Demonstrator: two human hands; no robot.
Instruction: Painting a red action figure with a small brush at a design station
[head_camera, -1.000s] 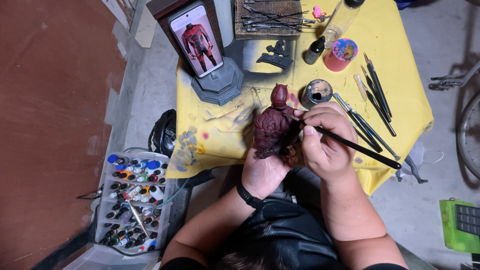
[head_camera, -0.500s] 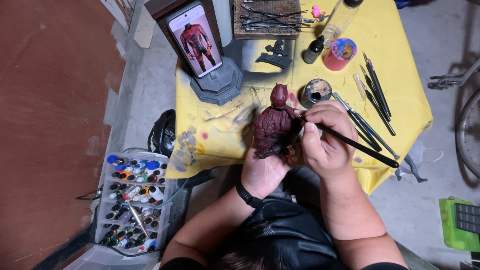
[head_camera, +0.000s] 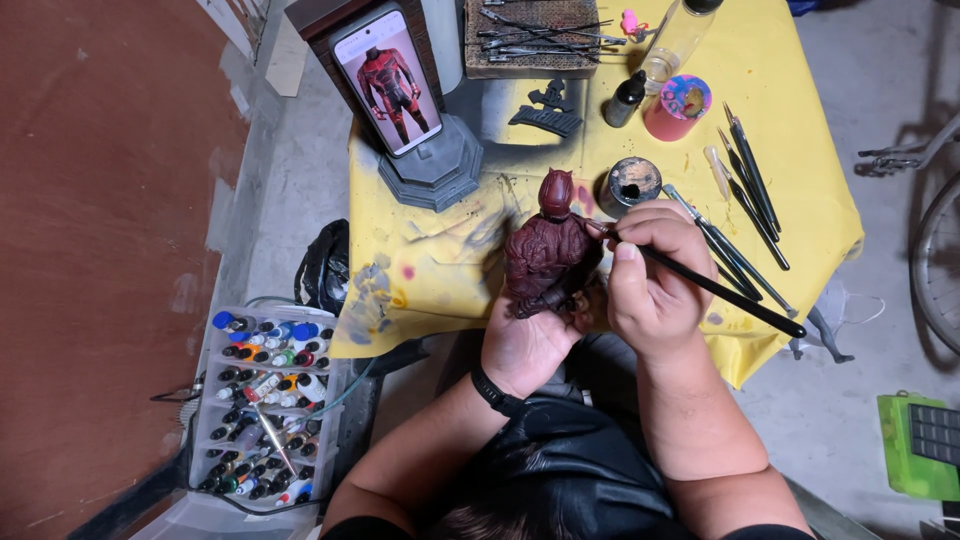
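Overhead, the left hand (head_camera: 525, 345) grips a dark red figure (head_camera: 548, 250) from below, fingers closed around its legs, holding it upright over the near edge of the yellow-covered desk (head_camera: 800, 200). The right hand (head_camera: 650, 275) is closed on a thin black paintbrush (head_camera: 700, 283), its tip touching the figure's shoulder. Just beyond stands a small open paint pot (head_camera: 630, 183). Spare brushes (head_camera: 745, 185) lie to the right. At far left a phone (head_camera: 388, 78) leans on a grey stand.
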